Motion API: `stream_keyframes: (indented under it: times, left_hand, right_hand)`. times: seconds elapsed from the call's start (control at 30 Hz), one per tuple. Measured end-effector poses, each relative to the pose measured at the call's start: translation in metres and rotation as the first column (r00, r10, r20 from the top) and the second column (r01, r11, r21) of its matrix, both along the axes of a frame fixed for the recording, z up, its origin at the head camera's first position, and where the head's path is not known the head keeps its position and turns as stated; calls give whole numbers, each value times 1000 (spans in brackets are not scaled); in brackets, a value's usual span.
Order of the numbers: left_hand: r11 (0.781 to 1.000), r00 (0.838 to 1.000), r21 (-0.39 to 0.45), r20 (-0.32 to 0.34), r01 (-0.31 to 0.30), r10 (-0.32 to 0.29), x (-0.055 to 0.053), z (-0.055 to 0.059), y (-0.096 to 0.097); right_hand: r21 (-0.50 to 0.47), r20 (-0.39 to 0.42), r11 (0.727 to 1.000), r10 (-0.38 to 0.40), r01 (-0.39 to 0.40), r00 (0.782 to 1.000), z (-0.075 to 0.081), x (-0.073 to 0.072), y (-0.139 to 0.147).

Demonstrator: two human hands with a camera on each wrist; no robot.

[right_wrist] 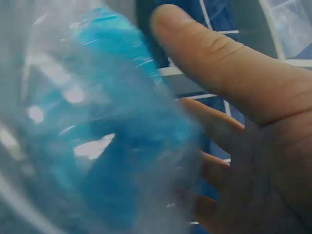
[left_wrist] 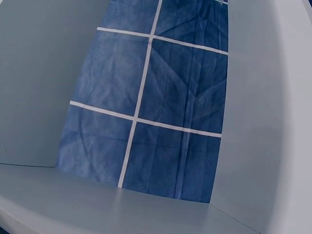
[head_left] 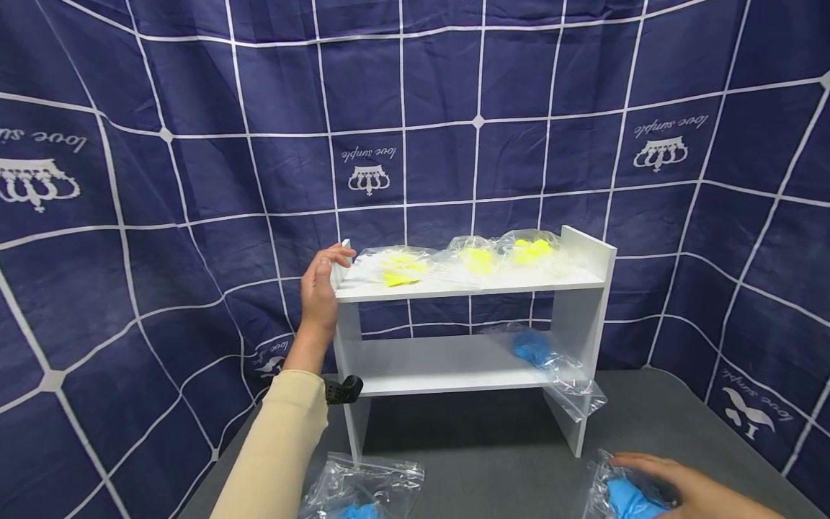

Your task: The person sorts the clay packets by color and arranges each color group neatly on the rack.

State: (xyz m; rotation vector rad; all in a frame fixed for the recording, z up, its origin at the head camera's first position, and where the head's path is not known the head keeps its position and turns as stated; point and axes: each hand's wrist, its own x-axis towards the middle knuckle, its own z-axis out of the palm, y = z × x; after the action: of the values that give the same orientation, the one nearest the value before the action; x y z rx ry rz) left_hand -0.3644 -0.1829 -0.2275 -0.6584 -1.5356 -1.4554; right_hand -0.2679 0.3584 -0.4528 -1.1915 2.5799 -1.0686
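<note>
The right hand [head_left: 700,494] is at the blue bag [head_left: 624,496], a clear one with blue contents, at the lower right; thumb and fingers stand apart, the fingers partly behind the bag, and whether they grip it I cannot tell; the left hand [head_left: 319,288] holds the left end of the shelf [head_left: 447,360], fingers bent over the upright's top edge, a black strap [head_left: 345,390] at the wrist; three yellow bags [head_left: 478,260] lie in a row on the top board; a second blue bag [head_left: 533,347] lies at the right of the lower board, its clear end over the front edge; a third blue bag [head_left: 359,511] is near the front left foot, on the grey surface [head_left: 467,432]; a navy checked curtain [head_left: 441,79] hangs behind.
</note>
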Motion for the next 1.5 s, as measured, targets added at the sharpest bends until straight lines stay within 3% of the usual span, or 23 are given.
stream_keyframes:
  times: [0.07, 0.1, 0.2, 0.23, 0.3, 0.33, 0.37, 0.43, 0.57, 0.6, 0.73, 0.77, 0.83, 0.87, 0.97, 1.0, 1.07, 1.2, 1.3, 1.4, 1.43, 1.5]
  left_hand:
    - [1000, 1000, 10, -14, 3, -3, -9, -4, -3]
    - [1000, 1000, 16, -21, 6, -6, -14, -6, -5]
    - [1000, 1000, 23, -21, 11, -11, -14, -6, -5]
    - [1000, 1000, 24, -19, 10, -10, -14, -6, -4]
    - [1000, 1000, 23, -11, 7, -7, -13, -6, -4]
    - [1000, 1000, 23, -7, 7, -7, -11, -5, -3]
    - [1000, 1000, 23, -2, 7, -7, -10, -4, -3]
    - [1000, 1000, 20, 5, 5, -6, -3, -1, 0]
    - [1000, 1000, 14, 15, 10, -10, 12, 6, 6]
    - [1000, 1000, 12, 18, 9, -9, 15, 7, 7]
    - [1000, 1000, 8, 24, 16, -16, 19, 8, 8]
    - [1000, 1000, 7, 24, 16, -16, 19, 8, 8]
    - [1000, 1000, 6, 24, 15, -15, 19, 8, 8]
    - [1000, 1000, 6, 24, 15, -15, 19, 7, 8]
    - [1000, 1000, 2, 19, 9, -10, 18, 7, 8]
    - [1000, 1000, 2, 14, 8, -8, 18, 7, 7]
    - [1000, 1000, 3, 7, 11, -11, 17, 8, 7]
    - [1000, 1000, 10, 4, 7, -7, 18, 8, 7]
    - [1000, 1000, 9, 15, 6, -6, 18, 8, 7]
    - [1000, 1000, 0, 27, 7, -7, 18, 8, 7]
    - [1000, 1000, -4, 27, 7, -7, 18, 8, 7]
    - [1000, 1000, -10, 25, 5, -5, 18, 8, 8]
  right_hand:
    - [14, -15, 999, 41, -41, 999, -6, 0, 1]
    - [12, -135, 996, 85, -84, 987, -12, -3, 3]
    - [-2, -261, 990, 133, -139, 956, -20, -6, 4]
    - [12, -327, 992, 123, -126, 937, -22, -6, 5]
    - [14, -343, 993, 114, -116, 933, -25, -6, 6]
    - [17, -335, 994, 106, -106, 936, -26, -6, 6]
    - [25, -271, 996, 94, -91, 958, -26, -6, 7]
    - [49, -305, 997, 70, -58, 950, -28, -5, 8]
    - [68, -273, 998, 7, 12, 962, -31, -4, 9]
    - [72, -353, 997, 0, 27, 936, -32, -5, 8]
    - [67, -335, 996, -32, 57, 942, -32, -5, 7]
    - [69, -307, 995, -45, 70, 951, -31, -4, 7]
    - [66, -148, 995, -69, 80, 987, -29, -3, 5]
    - [67, -145, 994, -79, 89, 986, -29, -2, 4]
    - [54, -161, 993, -94, 104, 982, -26, 0, 1]
    - [50, -199, 993, -96, 108, 975, -25, 0, -1]
    - [40, -371, 990, -110, 134, 922, -22, 2, -7]
    - [11, -317, 993, -110, 119, 942, -11, 6, -25]
    - [-3, -278, 998, -65, 67, 958, -1, 9, -41]
    - [0, -312, 999, -36, 38, 949, 11, 12, -60]
    - [1, -294, 999, -32, 34, 955, 17, 14, -67]
    - [-12, -336, 1000, -15, 12, 942, 27, 18, -81]
